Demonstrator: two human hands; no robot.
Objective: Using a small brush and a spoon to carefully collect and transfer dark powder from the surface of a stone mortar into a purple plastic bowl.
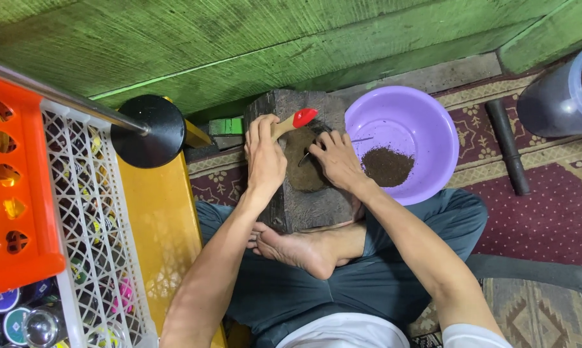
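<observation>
Left hand (265,158), fingers closed on a wooden-handled red brush (295,122); right hand (335,161), fingers pinching a thin metal tool (306,156); both over brown powder (304,169) on a dark block (304,193); purple basin (433,129) just beside, on patterned carpet (549,219).

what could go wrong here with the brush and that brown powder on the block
The left hand holds the red-tipped brush over the brown powder on the dark block; a broad stroke might scatter it onto the carpet instead of the purple basin. The right hand grips a thin metal tool near the fingers.
</observation>
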